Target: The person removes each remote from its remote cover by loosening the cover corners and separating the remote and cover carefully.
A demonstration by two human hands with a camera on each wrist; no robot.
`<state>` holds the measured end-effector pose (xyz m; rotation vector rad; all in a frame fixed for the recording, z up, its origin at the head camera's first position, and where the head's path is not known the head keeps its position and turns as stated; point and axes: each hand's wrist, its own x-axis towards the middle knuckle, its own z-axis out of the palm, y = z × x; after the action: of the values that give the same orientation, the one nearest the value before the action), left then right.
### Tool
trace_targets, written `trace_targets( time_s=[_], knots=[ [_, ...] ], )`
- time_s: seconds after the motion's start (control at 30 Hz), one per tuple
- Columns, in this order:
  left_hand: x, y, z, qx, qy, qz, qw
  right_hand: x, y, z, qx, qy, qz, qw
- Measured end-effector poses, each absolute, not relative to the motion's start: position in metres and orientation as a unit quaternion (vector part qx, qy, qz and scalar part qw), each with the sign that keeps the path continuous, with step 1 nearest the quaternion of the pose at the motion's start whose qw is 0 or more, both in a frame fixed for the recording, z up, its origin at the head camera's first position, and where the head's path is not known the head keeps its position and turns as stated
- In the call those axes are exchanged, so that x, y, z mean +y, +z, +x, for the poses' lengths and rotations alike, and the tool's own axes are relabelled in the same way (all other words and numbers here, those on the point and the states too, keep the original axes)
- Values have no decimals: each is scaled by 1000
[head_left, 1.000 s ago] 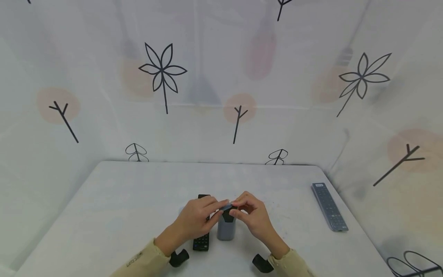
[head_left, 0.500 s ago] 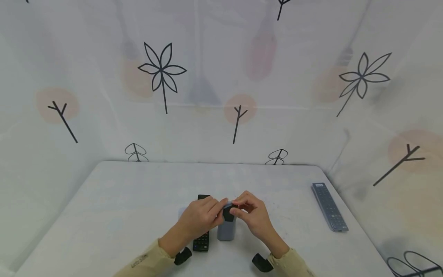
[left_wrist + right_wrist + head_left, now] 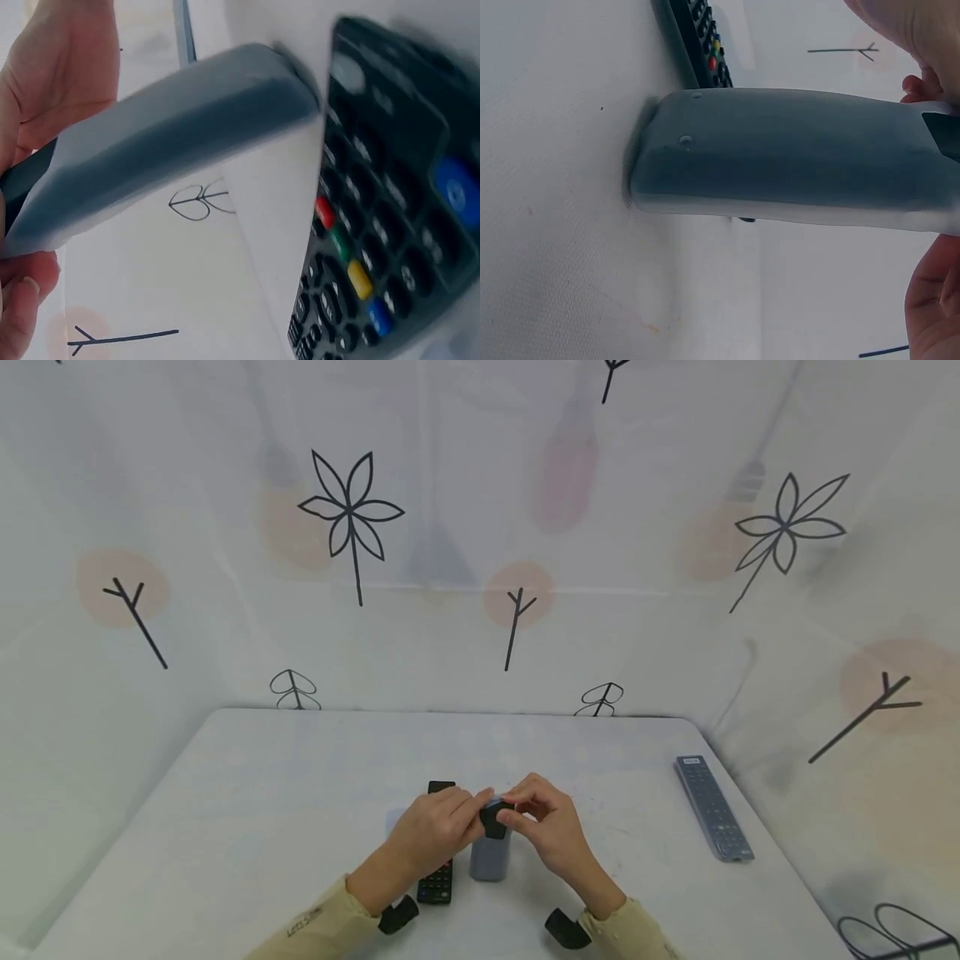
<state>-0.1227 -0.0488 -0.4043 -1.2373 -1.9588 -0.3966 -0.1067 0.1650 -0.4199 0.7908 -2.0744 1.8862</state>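
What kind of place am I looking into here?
Probably a small tabletop recording booth, though I can't be sure: a white table backed by a pale backdrop with line-drawn plants, and a blue-grey remote lying near the table's right edge.

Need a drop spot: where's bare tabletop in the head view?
Bare: tabletop far left of left hand; strip along the back edge; gap between right hand and grey remote. Crowded: front middle, black remote half hidden by left hand, beside the held blue-grey case.

head: forward-down over table (image 3: 300, 777), farthest | wrist views: low, close, sideways | both wrists share: grey object (image 3: 172, 131), black remote (image 3: 386, 199)
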Motion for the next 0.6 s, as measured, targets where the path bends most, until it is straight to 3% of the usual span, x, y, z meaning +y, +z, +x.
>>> trace_targets(
  time_s=[0.33, 0.47, 0.6],
  knots=[
    [-43, -405, -125, -788, -229, -449, 355, 163, -420, -107, -719, 637, 249, 124],
    [-44, -407, -122, -791, -206, -434, 380, 163, -420, -108, -720, 630, 260, 131],
    [-43, -408, -120, -769, -185, -429, 436, 164, -421, -108, -720, 631, 259, 130]
  ],
)
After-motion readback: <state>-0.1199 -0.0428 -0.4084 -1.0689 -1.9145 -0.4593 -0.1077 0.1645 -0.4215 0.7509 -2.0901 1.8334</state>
